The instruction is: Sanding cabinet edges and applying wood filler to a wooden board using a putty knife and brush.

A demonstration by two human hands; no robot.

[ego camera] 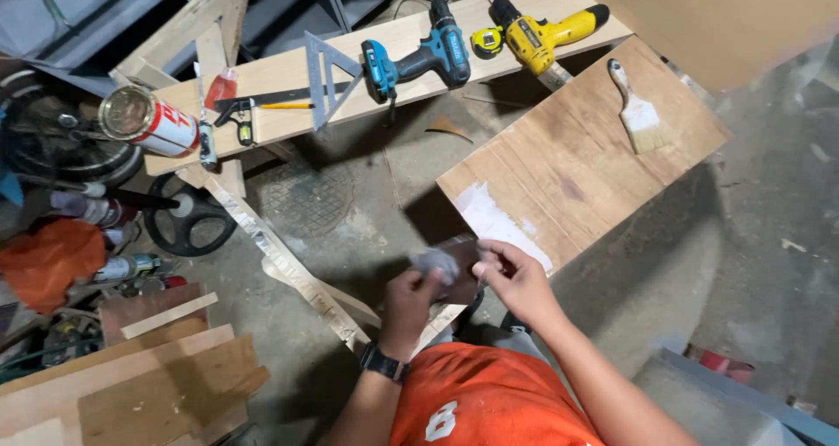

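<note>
The left hand [411,296], a black watch on its wrist, has its fingers curled shut around a small crumpled grey rag [436,263]. Just to its right, the right hand [516,280] pinches its fingers closed on the near edge of a small dark brown flat piece [461,267] (whether sandpaper or thin board cannot be told), which lies between the two hands and touches the rag. Both hands hover at the near left corner of a brown rectangular plywood panel [581,162] that bears a white smear of filler [494,223] near that corner. A wooden-handled paintbrush with pale bristles [638,110] lies on the panel's far right part. Farther off, a long pale wooden plank [288,75] carries a teal cordless drill [419,57], a yellow cordless drill [537,35], a yellow tape measure [487,41], a grey metal triangular square [328,79] and, at its left end, a red-and-white tin can [149,118] lying on its side
</note>
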